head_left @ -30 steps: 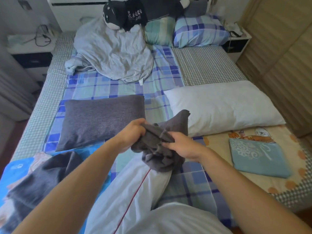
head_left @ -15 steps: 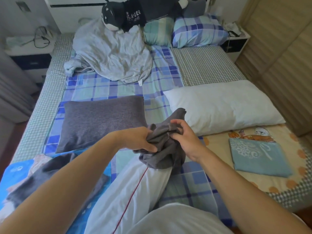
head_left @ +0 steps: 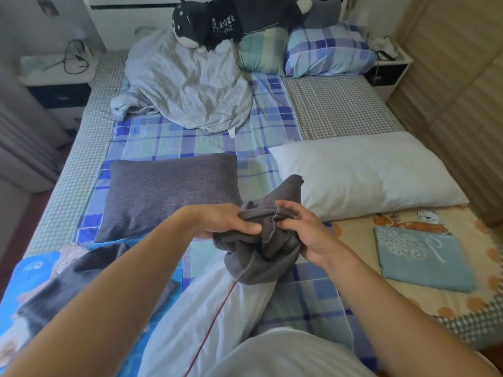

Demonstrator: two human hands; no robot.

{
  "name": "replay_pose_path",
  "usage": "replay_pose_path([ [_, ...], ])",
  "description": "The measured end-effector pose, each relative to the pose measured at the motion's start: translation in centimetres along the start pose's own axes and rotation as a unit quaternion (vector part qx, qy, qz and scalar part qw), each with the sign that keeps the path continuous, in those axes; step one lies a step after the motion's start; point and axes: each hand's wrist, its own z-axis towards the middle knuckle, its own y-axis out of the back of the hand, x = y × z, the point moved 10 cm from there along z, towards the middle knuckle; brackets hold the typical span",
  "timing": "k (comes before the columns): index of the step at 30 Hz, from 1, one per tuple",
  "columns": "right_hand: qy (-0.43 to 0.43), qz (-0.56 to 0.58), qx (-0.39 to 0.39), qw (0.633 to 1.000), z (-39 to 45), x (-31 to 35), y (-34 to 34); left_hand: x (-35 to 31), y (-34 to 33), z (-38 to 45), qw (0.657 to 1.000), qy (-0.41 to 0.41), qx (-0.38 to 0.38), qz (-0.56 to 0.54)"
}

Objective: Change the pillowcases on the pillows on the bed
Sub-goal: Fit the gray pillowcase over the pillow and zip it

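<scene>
Here, nearest, a white pillow with a red seam [head_left: 196, 317] wears a bunched dark grey fabric pillowcase [head_left: 261, 254] on its far end, gripped by left hand [head_left: 220, 220] and right hand [head_left: 304, 235] with curled fingers; beyond lie a grey-cased pillow [head_left: 168, 191] left and a bare white pillow [head_left: 364, 172] right

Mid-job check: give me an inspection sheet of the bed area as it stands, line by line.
Surface: bed with a plaid sheet and a checked sheet.
Job's things: grey pillowcase bunched over the end of a white pillow with a red line; bare white pillow; grey-cased pillow; folded blue cloth.
Clutter: crumpled blanket, plush toy, plaid pillows at the headboard.
Grippers: left hand and right hand both grip the pillowcase hem.
Cables: black cable on the left nightstand.
Surroundings: wooden wardrobe on the right.
</scene>
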Motion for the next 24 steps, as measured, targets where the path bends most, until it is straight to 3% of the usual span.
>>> replay_pose_path([
  [2,0.002,-0.023,0.016,1.0,-0.2,0.1,-0.1,-0.3,-0.1,0.1,1.0,-0.014,0.009,0.013],
  [4,0.01,-0.074,0.059,0.995,-0.7,0.4,-1.1,-0.7,1.1,0.5,0.997,-0.053,-0.05,-0.023],
  [6,0.017,-0.185,0.115,0.976,-1.2,0.2,-2.5,-0.6,2.3,0.7,0.99,-0.076,-0.1,-0.066],
  [8,0.028,-0.27,0.11,0.956,-1.1,0.1,-2.9,-0.7,2.1,0.7,0.989,-0.084,-0.1,-0.073],
  [9,0.037,-0.253,0.079,0.964,-0.8,0.5,-2.3,-0.8,1.8,0.6,0.988,-0.088,-0.091,-0.083],
  [12,0.013,-0.024,-0.001,1.0,-0.3,0.6,0.0,-0.6,1.1,0.2,0.982,-0.106,-0.03,-0.156],
  [14,-0.02,0.087,0.008,0.996,-0.3,-0.1,0.1,-0.5,0.3,0.1,0.971,-0.134,0.037,-0.193],
  [16,-0.036,0.144,0.057,0.987,-0.9,-0.3,-1.0,0.0,0.9,0.8,0.964,-0.139,0.012,-0.226],
  [19,-0.029,0.085,0.154,0.984,-2.1,-0.1,-3.5,1.2,2.5,1.5,0.978,-0.079,-0.11,-0.157],
  [24,0.001,-0.087,0.118,0.989,-2.5,-0.3,-2.8,0.8,2.5,1.3,0.959,-0.093,-0.11,-0.245],
])
